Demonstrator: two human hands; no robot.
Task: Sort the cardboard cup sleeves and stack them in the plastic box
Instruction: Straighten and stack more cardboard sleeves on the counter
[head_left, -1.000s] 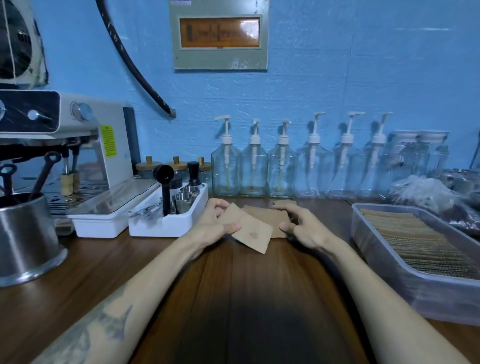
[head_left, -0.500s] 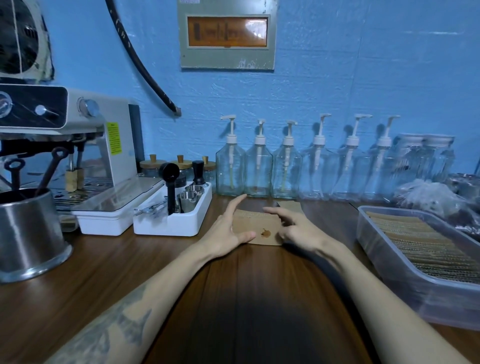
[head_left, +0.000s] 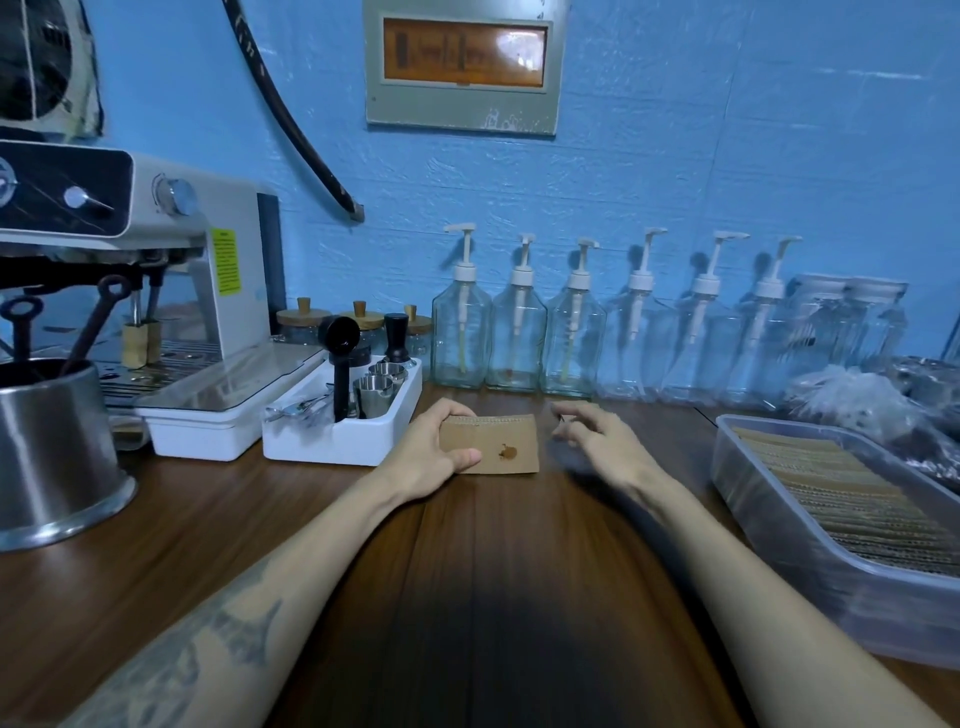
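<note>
The wall (head_left: 727, 156) was bright blue. The bench (head_left: 493, 597) was dark brown woodgrain. The sleeve (head_left: 498, 441) was tan with a small brown mark. The box (head_left: 769, 519) was clear grey, its sleeves ribbed tan. The tray (head_left: 337, 441) was white.

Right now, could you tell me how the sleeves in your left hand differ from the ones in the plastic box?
The held sleeves form a small bundle gripped by the left hand above the counter; the box sleeves form a long packed row inside the box. The held bundle shows a flat face with a brown mark; the box sleeves show only edges. Both are brown cardboard.
</note>
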